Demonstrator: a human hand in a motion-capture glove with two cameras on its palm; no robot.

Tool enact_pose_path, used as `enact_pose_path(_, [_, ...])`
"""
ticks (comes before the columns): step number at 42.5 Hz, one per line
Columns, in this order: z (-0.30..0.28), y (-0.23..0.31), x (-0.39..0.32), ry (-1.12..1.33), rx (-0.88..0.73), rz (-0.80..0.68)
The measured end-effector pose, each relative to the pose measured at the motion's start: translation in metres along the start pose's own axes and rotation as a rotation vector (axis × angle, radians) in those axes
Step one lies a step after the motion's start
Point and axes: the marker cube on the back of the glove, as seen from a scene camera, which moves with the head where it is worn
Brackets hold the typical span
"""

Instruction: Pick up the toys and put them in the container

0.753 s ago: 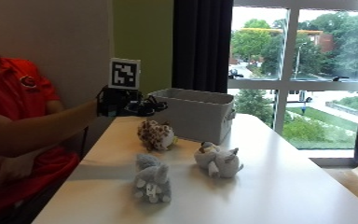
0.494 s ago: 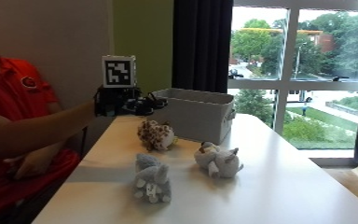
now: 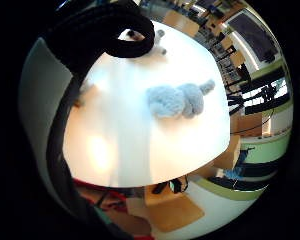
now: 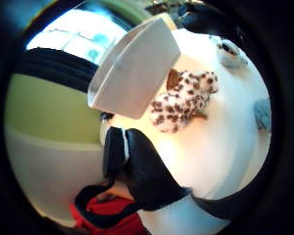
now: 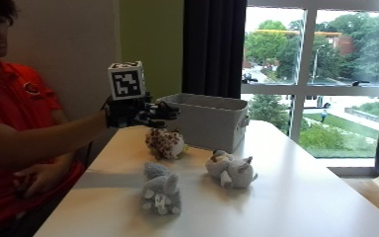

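outside view: the gloved right hand (image 5: pixel 140 112) hangs in the air above the white desk (image 5: pixel 294 197), near the grey fabric container (image 5: pixel 206 120), its fingers relaxed and holding nothing. three plush toys sit on the desk: a spotted plush toy (image 5: pixel 165 143) just beside the container's near wall, a grey plush toy (image 5: pixel 161 187) closer to the desk's near edge, and a grey-and-white plush toy (image 5: pixel 231 170) between them and off to the window side. none is in the container as far as can be seen.

little finger side palm view: the grey plush toy (image 3: pixel 177 100) lies on the desk below the palm, well apart from the hand.

thumb side palm view: the spotted plush toy (image 4: pixel 183 100) touches or nearly touches the container (image 4: pixel 134 68); it is the closest toy to the hand.

the toys look soft, light and squashy, unlikely to slip or break. a grasp around the body of the spotted one seems easiest.
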Motion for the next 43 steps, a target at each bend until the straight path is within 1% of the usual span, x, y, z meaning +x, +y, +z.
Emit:
enact_pose_path(4, [0.010,-0.004,-0.003,0.043,-0.034,0.010])
enact_pose_path(10, [0.028,-0.015,-0.010,0.034,-0.063,-0.002])
enact_pose_path(23, [0.063,-0.034,-0.040,-0.012,-0.043,-0.044])
enact_pose_path(43, [0.096,-0.046,-0.060,-0.010,-0.138,-0.011])
